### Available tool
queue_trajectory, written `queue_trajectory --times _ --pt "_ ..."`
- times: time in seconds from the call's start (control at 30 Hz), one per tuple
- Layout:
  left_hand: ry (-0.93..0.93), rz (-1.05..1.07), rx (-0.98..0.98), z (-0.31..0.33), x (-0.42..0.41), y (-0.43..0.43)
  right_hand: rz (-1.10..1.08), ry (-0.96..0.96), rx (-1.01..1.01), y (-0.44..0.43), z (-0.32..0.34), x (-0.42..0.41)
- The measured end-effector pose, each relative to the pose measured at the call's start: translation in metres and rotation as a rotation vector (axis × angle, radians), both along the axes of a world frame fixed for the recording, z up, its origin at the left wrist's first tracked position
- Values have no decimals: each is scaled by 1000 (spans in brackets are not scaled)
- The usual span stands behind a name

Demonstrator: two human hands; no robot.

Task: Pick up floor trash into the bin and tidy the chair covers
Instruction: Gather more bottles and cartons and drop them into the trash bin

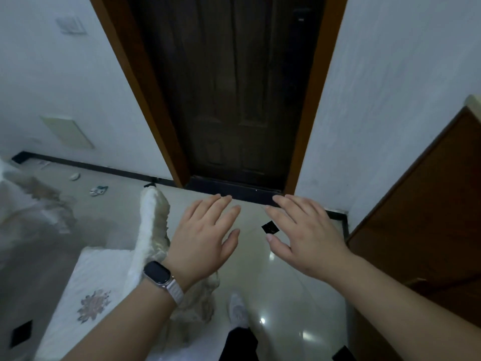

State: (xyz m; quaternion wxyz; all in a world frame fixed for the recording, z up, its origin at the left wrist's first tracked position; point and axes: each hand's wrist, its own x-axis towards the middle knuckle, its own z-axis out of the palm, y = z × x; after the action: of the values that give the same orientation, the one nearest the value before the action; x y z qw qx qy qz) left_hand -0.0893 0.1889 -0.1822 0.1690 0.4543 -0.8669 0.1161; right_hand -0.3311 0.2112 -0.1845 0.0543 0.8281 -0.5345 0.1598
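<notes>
Before the dark door [234, 100], you held your left hand [205, 238] and right hand [307, 235] out flat, fingers spread, gripping nothing, apparently a ready pose ahead of any pickup. Scraps of floor trash [99, 190] lay well to your left by the skirting, beyond the rumpled white chair cover [152, 222]. No bin was visible.

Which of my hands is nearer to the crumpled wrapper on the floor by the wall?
Left. The left hand hovers open to the right of the crumpled wrapper; the right hand is farther right, before the door.
</notes>
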Motion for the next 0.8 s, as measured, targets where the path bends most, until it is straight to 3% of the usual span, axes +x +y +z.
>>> queue_trajectory --times 0.2,0.43,0.8 --pt "69 44 27 -25 16 -111 20 106 37 -114 2 17" --pt "88 82 37 -9 47 -228 68 131 -22 -234 34 54" --pt "66 284 100 -10 111 -322 255 75 -13 -377 18 115"
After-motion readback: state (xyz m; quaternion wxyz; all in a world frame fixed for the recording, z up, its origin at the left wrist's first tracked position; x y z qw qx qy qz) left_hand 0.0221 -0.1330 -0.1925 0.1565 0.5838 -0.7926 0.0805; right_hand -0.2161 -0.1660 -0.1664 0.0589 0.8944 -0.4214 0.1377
